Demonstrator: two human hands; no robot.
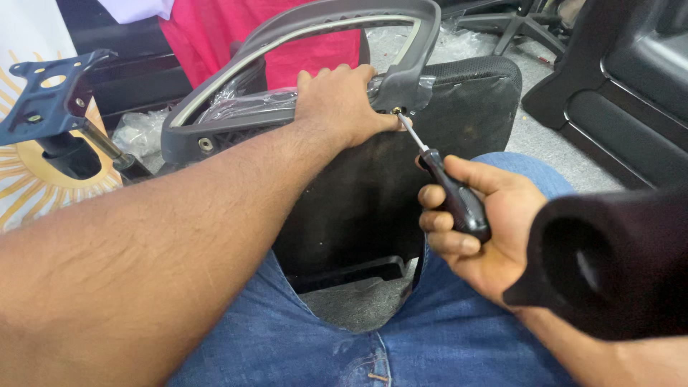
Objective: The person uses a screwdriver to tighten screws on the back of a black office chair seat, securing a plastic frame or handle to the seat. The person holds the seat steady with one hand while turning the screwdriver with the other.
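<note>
Clear plastic wrap (244, 107) clings around the grey armrest frame (287, 43), which lies across the black seat cushion (373, 193) propped between the person's blue-jeaned knees. The left hand (344, 107) is curled down over the frame, fingers folded around its bar just beside the bracket where a screw (396, 111) sits — the right hand (480, 222) is closed in a full grip around the black handle of a screwdriver (448, 190), its thin shaft angled up so the tip meets that screw. A metal chair base plate (50, 93) stands at the far left, well apart.
</note>
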